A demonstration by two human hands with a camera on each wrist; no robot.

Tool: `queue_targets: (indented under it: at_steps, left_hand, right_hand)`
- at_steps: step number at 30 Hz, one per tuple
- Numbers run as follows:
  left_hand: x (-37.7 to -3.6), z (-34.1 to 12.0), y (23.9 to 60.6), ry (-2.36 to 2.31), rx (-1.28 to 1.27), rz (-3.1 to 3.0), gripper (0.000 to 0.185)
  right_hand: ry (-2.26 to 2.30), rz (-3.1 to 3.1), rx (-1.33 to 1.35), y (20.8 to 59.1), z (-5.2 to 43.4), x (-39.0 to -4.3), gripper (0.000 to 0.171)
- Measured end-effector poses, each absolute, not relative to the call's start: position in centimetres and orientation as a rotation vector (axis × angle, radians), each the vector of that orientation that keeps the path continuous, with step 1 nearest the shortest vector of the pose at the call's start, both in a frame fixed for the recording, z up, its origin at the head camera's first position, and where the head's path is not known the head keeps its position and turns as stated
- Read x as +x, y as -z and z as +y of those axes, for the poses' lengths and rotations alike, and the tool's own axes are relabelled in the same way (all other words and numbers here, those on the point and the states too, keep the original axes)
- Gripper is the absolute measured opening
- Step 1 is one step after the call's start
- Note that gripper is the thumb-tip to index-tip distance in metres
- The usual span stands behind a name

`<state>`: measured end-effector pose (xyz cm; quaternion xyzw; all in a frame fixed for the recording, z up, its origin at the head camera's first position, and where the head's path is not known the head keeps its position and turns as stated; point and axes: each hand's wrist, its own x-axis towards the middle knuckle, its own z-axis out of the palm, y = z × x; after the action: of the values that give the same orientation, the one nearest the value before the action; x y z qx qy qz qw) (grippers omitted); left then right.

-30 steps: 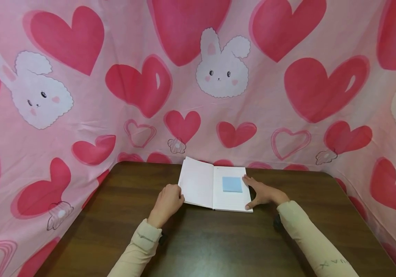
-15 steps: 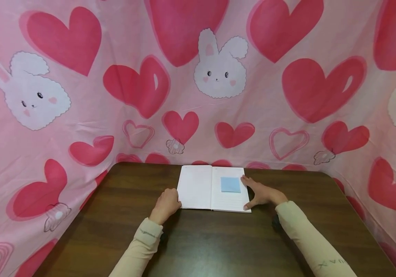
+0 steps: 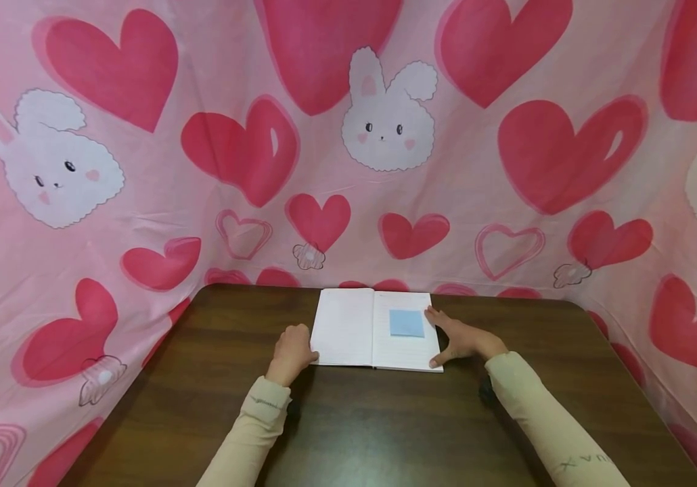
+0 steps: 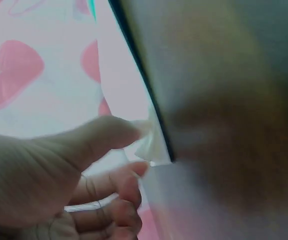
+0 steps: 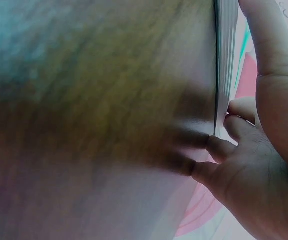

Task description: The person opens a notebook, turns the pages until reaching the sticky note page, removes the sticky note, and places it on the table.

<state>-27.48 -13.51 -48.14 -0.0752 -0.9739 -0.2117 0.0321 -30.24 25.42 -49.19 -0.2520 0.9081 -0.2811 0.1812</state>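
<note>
**Open notebook held flat at both outer edges**

The notebook (image 3: pixel 375 329) lies open and flat on the dark wooden worktop (image 3: pixel 385 426), at twelve o'clock from the person and close to the worktop's far edge. A blue sticky note (image 3: pixel 407 323) sits on the right-hand page, in its upper half.

The left hand (image 3: pixel 292 350) is at the notebook's lower left corner, at about eight o'clock from the notebook's middle. In the left wrist view the thumb and a curled finger pinch the corner of a page (image 4: pixel 151 142); the remaining fingers are curled beneath. The hand is narrow, holding paper.

The right hand (image 3: pixel 461 338) lies at three o'clock of the notebook, fingers spread wide and fairly straight. The forefinger reaches along the right edge towards the upper corner; the thumb touches the lower right corner. In the right wrist view the fingertips (image 5: pixel 219 146) rest against the stacked page edges (image 5: pixel 225 60), and the hand grips nothing.

Both forearms wear cream sleeves (image 3: pixel 543 419).

A pink cloth (image 3: pixel 141 203) printed with red hearts and white rabbits hangs behind the worktop and down both sides.
</note>
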Motion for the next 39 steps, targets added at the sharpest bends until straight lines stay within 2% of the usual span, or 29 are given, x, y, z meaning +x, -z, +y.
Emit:
queue_targets:
  at_steps: [6,15,23,31,39]
  left_hand:
    - [-28.3,-11.9,48.3,0.462,-0.378,-2.890,0.026]
    - [-30.1,-8.8,48.6,0.262,-0.692,-2.835,0.048]
    - [-31.7,-6.8,49.1,0.193,-0.903,-2.953,0.057]
    - [-33.5,-6.1,50.0,0.432,-0.950,-3.052,0.060]
    - [-33.9,-6.9,49.8,0.448,-0.920,-3.194,0.060]
  right_hand:
    - [0.791,2.559,-0.699,49.2,25.6,-30.2,0.124]
    - [0.782,2.570,-0.661,49.4,25.7,-30.1,0.125]
    - [0.779,2.578,-0.651,49.4,25.5,-30.1,0.124]
    - [0.790,2.565,-0.659,49.2,25.3,-30.1,0.123]
    - [0.767,2.579,-0.642,48.9,25.2,-30.2,0.123]
